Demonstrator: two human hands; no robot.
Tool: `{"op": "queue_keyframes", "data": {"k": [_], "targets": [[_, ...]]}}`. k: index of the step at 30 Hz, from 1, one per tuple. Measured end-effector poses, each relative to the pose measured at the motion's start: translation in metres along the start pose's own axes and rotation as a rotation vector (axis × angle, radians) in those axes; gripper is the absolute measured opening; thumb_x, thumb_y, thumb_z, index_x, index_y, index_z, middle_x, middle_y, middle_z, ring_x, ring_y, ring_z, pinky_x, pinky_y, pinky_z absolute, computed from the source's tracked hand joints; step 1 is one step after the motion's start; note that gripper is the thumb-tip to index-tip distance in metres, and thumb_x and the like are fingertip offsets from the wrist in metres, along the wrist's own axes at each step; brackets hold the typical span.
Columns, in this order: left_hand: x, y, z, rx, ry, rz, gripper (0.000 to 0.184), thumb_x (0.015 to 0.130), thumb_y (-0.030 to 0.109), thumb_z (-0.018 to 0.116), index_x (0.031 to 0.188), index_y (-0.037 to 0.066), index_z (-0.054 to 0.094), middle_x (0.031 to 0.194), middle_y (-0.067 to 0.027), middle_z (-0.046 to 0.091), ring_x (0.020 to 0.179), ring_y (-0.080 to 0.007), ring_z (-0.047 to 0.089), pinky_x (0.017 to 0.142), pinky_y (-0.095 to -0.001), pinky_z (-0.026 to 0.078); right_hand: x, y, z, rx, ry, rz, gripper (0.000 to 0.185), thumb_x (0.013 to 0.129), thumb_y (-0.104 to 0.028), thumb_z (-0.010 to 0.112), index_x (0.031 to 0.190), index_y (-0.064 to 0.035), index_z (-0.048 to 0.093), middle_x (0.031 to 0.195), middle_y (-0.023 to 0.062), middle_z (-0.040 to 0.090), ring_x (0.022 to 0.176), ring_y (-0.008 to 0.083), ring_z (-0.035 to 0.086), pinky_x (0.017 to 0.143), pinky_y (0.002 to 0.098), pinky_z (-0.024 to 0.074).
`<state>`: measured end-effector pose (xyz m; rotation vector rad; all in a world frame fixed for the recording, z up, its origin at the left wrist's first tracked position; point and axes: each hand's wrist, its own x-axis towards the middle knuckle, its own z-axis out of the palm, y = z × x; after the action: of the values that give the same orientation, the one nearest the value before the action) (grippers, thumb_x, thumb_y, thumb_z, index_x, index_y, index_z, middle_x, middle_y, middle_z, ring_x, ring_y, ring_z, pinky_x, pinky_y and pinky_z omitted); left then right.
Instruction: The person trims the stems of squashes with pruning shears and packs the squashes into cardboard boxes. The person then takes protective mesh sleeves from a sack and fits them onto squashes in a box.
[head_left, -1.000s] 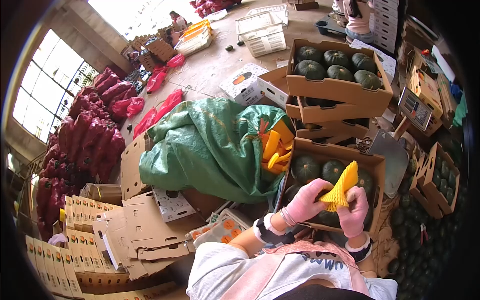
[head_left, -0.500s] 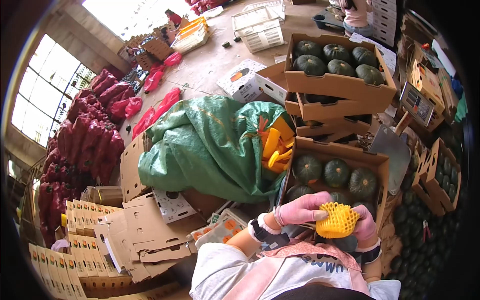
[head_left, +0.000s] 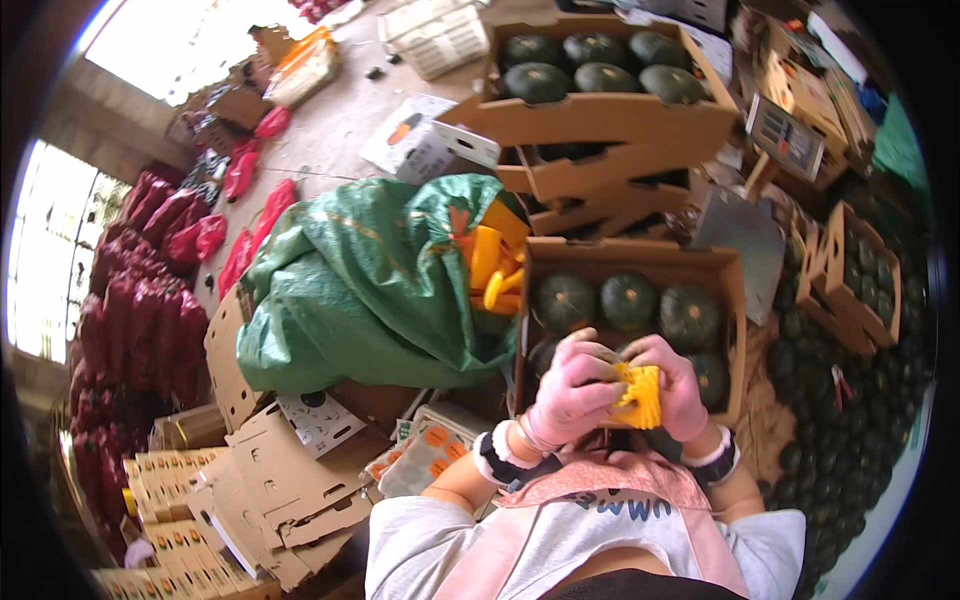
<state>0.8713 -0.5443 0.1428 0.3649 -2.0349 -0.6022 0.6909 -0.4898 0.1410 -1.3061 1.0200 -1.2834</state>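
One yellow net (head_left: 642,398) in left hand (head_left: 574,393) and right hand (head_left: 677,392).

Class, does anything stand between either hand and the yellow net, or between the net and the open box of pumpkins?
Nothing visible does: the left hand and right hand both touch the yellow net, and the box below is open, though the hands hide part.

- This is looking like a produce-packing warehouse.
- 3 o'clock: squashes (head_left: 628,302) are filling a carton (head_left: 640,257).
- 2 o'clock: a scale (head_left: 785,137) is standing.
- 9 o'clock: maroon sacks (head_left: 135,330) are lying heaped.
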Motion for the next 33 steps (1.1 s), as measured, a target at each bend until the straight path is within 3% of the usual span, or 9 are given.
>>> {"op": "queue_keyframes", "data": {"k": [6, 9, 14, 17, 21, 24, 28, 31, 33], "targets": [[-0.012, 0.005, -0.016, -1.033, -0.447, -0.612, 0.033, 0.082, 0.025, 0.069, 0.106, 0.004, 0.061, 0.106, -0.0107, 0.051, 0.103, -0.0271, 0.049, 0.095, -0.0380, 0.037, 0.001, -0.009, -0.006, -0.227, -0.121, -0.087, 0.016, 0.057, 0.001, 0.057, 0.073, -0.0017, 0.056, 0.083, 0.0110, 0.053, 0.077, 0.0258, 0.053, 0.069, 0.0301, 0.0426], [-0.012, -0.003, -0.027, -1.132, -0.720, -0.606, 0.038, 0.087, 0.027, 0.064, 0.113, 0.000, 0.060, 0.116, -0.0141, 0.056, 0.109, -0.0294, 0.053, 0.096, -0.0386, 0.038, -0.004, -0.004, -0.014, 0.581, -0.286, 0.239, 0.016, 0.064, 0.001, 0.065, 0.079, 0.0013, 0.058, 0.088, 0.0055, 0.059, 0.087, 0.0170, 0.056, 0.075, 0.0287, 0.0449], [-0.005, 0.018, -0.027, -1.344, 0.077, -1.183, 0.037, 0.089, 0.033, 0.060, 0.109, 0.002, 0.056, 0.099, -0.0077, 0.061, 0.090, -0.0177, 0.060, 0.081, -0.0316, 0.048, -0.020, -0.003, -0.015, 0.339, -0.713, 0.519, 0.044, 0.089, -0.023, 0.061, 0.121, 0.0056, 0.052, 0.113, 0.0113, 0.061, 0.099, 0.0214, 0.060, 0.087, 0.0304, 0.0466], [0.004, 0.006, -0.021, -1.573, -0.133, -1.424, 0.036, 0.094, 0.033, 0.053, 0.113, 0.001, 0.053, 0.103, -0.0073, 0.060, 0.092, -0.0142, 0.058, 0.083, -0.0276, 0.046, -0.034, -0.019, -0.031, 0.650, -0.146, 0.381, 0.046, 0.091, -0.032, 0.058, 0.117, 0.0055, 0.054, 0.108, 0.0121, 0.063, 0.091, 0.0203, 0.063, 0.077, 0.0295, 0.0516], [0.049, -0.042, -0.028, -0.427, -0.721, -0.833, 0.018, 0.091, 0.016, 0.059, 0.094, -0.002, 0.060, 0.087, -0.0051, 0.062, 0.078, -0.0097, 0.054, 0.068, -0.0256, 0.046, 0.002, -0.035, -0.032, 0.375, 0.209, 0.559, 0.026, 0.095, -0.024, 0.050, 0.105, -0.0009, 0.058, 0.077, 0.0059, 0.064, 0.045, 0.0119, 0.053, 0.040, 0.0226, 0.0419], [0.077, -0.074, 0.000, 0.035, -0.448, -0.681, 0.012, 0.087, 0.010, 0.061, 0.093, 0.000, 0.058, 0.072, -0.0155, 0.056, 0.065, -0.0197, 0.055, 0.061, -0.0299, 0.045, 0.032, 0.012, -0.037, -0.120, 0.264, 0.493, 0.020, 0.095, -0.019, 0.045, 0.102, -0.0050, 0.058, 0.072, 0.0037, 0.061, 0.039, 0.0149, 0.050, 0.038, 0.0243, 0.0424], [0.074, -0.130, 0.036, 0.099, -0.675, -0.609, 0.020, 0.089, 0.018, 0.054, 0.103, 0.004, 0.058, 0.086, -0.0227, 0.061, 0.080, -0.0377, 0.060, 0.073, -0.0387, 0.049, 0.060, 0.010, -0.031, 0.059, 0.142, 0.677, 0.025, 0.094, -0.021, 0.043, 0.115, -0.0090, 0.051, 0.102, 0.0085, 0.060, 0.087, 0.0209, 0.062, 0.057, 0.0344, 0.0555], [0.085, -0.149, 0.041, 0.036, -0.708, -0.657, 0.022, 0.089, 0.020, 0.054, 0.102, 0.003, 0.059, 0.088, -0.0201, 0.064, 0.084, -0.0345, 0.061, 0.075, -0.0369, 0.048, 0.067, 0.060, -0.051, -0.511, 0.003, 0.252, 0.029, 0.093, -0.022, 0.043, 0.119, -0.0110, 0.048, 0.106, 0.0083, 0.059, 0.092, 0.0218, 0.061, 0.062, 0.0388, 0.0554], [0.084, -0.144, 0.038, 0.053, -0.681, -0.648, 0.021, 0.089, 0.020, 0.055, 0.099, 0.002, 0.059, 0.087, -0.0196, 0.064, 0.083, -0.0329, 0.062, 0.074, -0.0364, 0.048, 0.066, 0.040, -0.034, -0.107, 0.131, 0.515, 0.031, 0.093, -0.023, 0.043, 0.121, -0.0116, 0.047, 0.104, 0.0080, 0.060, 0.090, 0.0218, 0.061, 0.062, 0.0398, 0.0546]]}}
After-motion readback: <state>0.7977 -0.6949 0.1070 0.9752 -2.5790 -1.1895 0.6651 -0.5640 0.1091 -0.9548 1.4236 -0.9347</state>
